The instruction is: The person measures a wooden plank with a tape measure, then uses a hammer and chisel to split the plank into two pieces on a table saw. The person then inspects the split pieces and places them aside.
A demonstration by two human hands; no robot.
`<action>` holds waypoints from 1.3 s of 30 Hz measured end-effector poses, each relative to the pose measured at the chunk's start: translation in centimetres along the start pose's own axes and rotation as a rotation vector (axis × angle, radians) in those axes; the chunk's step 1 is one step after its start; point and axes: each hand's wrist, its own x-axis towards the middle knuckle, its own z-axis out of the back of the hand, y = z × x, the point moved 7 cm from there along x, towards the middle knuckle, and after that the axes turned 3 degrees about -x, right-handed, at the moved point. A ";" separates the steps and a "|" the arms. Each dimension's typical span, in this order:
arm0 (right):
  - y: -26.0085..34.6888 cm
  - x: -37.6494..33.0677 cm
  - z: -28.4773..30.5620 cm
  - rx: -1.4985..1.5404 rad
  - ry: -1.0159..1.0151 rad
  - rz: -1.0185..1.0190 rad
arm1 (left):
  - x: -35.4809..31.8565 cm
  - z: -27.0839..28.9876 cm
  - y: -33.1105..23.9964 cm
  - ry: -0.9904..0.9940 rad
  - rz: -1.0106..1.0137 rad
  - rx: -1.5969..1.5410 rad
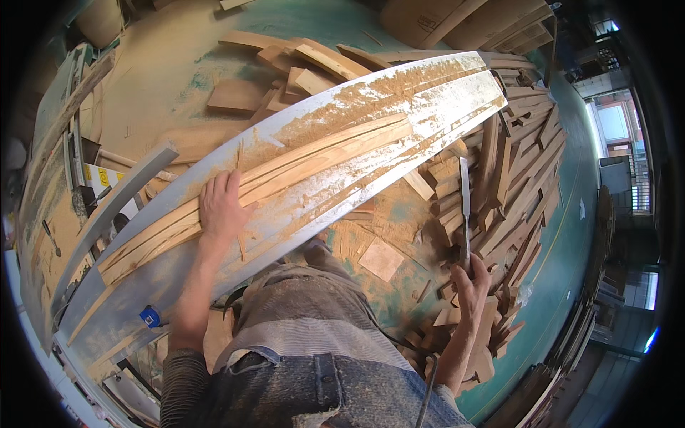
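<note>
A long, pale, slightly curved wooden board (335, 151) with dark grooves along it lies lengthwise on a grey-white machine table (457, 107). My left hand (224, 205) is over its left half, fingers bent across the far edge and thumb toward the near side. Out to the right, away from the board, my right hand (471, 284) is closed around the handle of a chisel (465, 189). Its long metal blade points up and away from me. My fingers hide most of the handle. Sawdust and a few thin splinters lie around the board.
Many offcuts (492, 207) are heaped on the floor right of the table, with another wood pile (307, 68) behind it. A curved grey rail (114, 207) rises at the left. A blue tape measure (150, 316) sits by the near-left edge. Cardboard boxes (457, 21) stand at the back.
</note>
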 end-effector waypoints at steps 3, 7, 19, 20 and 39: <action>5.4 1.9 1.7 -0.185 -0.070 0.243 | -0.1 -0.9 0.0 0.034 0.014 0.028; 12.7 3.7 1.2 -0.541 -0.280 0.772 | -0.4 -1.1 0.1 0.019 0.035 0.068; 28.0 8.4 -7.1 -0.945 -0.207 1.467 | 0.1 -1.0 -0.2 0.089 0.128 0.160; 28.9 8.5 -8.1 -0.955 -0.199 1.512 | 0.1 -0.9 -0.2 0.076 0.123 0.158; 33.6 5.8 -17.3 -1.089 -0.081 2.205 | -0.1 -0.7 0.2 0.035 0.085 0.138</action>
